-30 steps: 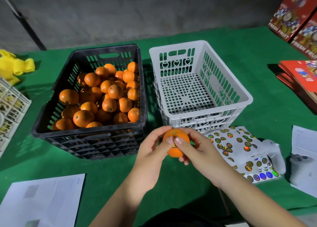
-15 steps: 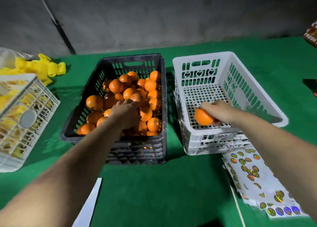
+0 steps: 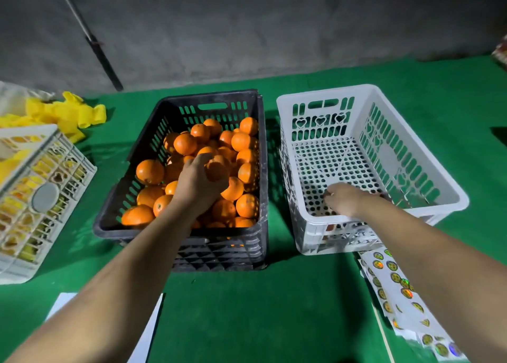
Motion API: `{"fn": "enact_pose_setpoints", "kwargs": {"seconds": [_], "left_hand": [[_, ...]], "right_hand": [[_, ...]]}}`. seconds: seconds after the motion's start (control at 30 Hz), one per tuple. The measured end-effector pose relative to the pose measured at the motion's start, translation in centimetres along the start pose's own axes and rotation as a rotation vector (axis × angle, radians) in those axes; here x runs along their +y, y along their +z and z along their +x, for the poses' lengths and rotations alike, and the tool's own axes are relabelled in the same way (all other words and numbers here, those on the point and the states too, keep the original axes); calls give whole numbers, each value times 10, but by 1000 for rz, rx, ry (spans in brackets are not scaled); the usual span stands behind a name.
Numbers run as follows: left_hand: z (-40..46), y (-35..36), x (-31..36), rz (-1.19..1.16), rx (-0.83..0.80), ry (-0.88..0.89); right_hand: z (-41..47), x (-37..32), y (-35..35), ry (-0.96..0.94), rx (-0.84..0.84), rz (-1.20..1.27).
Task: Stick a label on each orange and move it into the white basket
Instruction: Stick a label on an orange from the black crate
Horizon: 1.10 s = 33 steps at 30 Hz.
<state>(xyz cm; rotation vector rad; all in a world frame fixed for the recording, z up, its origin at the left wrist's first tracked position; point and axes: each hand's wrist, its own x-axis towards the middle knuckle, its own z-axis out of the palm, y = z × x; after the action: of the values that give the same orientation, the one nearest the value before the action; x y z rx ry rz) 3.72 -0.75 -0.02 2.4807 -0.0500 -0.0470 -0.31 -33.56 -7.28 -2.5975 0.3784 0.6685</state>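
Two forearms are reaching forward over the green desk (image 3: 219,307), and both are hiding part of what matters. Whether the right hand (image 3: 344,199) is gripping anything cannot be told — it is lying low inside the white basket (image 3: 384,99), near the front wall, knuckles up and fingers curling down toward the perforated floor, and the orange it was carrying half a second ago is no longer showing; only a small orange glint is peeking through the basket's front slots below the wrist. The left hand (image 3: 199,183) is sitting in the black crate (image 3: 175,107), its fingers wrapping round one orange (image 3: 218,169) near the middle of the heap, with the rest of the oranges (image 3: 149,172) lying all around it and partly covered by the wrist. Compared with the earlier frame, the left hand is closing on a fruit it was only reaching toward, and the right hand is sitting nearer the basket's front. The sticker sheet (image 3: 395,277) is lying just in front of the white basket under the right forearm, its far end running out of view at the lower right. At the left edge another white basket (image 3: 41,187) holding yellow things is being cut off, with yellow fabric (image 3: 68,113) behind it, and a white paper (image 3: 149,332) is poking out beneath the left arm.
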Motion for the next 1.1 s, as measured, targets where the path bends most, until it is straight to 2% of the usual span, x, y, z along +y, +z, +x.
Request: {"fn": "enact_pose_setpoints", "kwargs": {"seconds": [0.1,0.17,0.23,0.33,0.4,0.47,0.6,0.7,0.9,1.1], "left_hand": [[-38,-4,4,-305,70,213],[-70,0,14,-412,99,336],[-103,14,19,-474,95,442],[-149,43,19,-509,10,478],[-172,65,19,-409,-76,464],[-183,88,17,-360,-177,475],[-190,118,21,-344,-364,500],[-190,129,22,-327,-424,471],[-190,136,17,-348,-450,409],[-191,139,16,-369,-474,346]], "right_hand": [[-24,7,0,-178,357,139],[-47,17,12,-330,627,113],[-75,38,41,-398,859,47],[-116,81,107,-306,934,56],[-129,112,144,-178,912,30],[-127,137,162,-64,811,-8],[-108,155,154,55,476,47],[-87,151,144,177,267,2],[-70,155,137,100,136,-270],[-72,158,138,-22,135,-457]]}}
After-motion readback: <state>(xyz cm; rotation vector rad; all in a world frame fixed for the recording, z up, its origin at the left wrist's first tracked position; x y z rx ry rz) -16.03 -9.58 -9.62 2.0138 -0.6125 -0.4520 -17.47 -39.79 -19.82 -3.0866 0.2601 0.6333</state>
